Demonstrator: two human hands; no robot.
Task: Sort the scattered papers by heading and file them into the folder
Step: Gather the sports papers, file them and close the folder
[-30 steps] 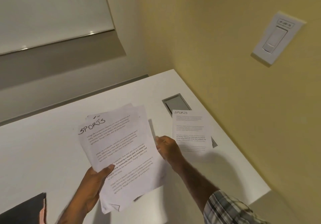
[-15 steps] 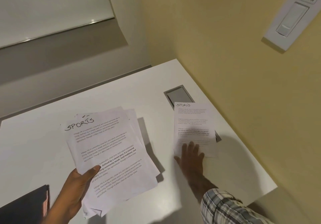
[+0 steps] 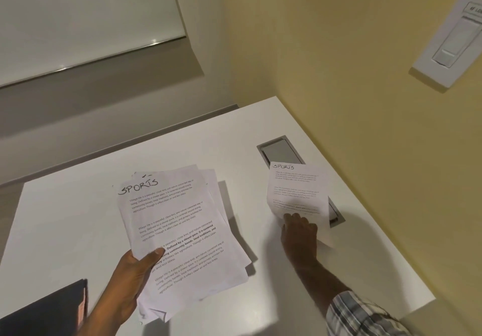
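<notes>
Head: left hand (image 3: 125, 286) grips fanned stack (image 3: 180, 221), right hand (image 3: 300, 236) curling sheet (image 3: 297, 187), headed SPORTS.

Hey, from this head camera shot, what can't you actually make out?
All head view.
1. Headings of the lower sheets in the stack: covered by its top SPORTS page.
2. Dark folder: cut off by the bottom-left frame edge.
3. Single sheet: print too small; lower part hidden by the right hand.
4. Wall switch label: cut off by the right edge.
</notes>
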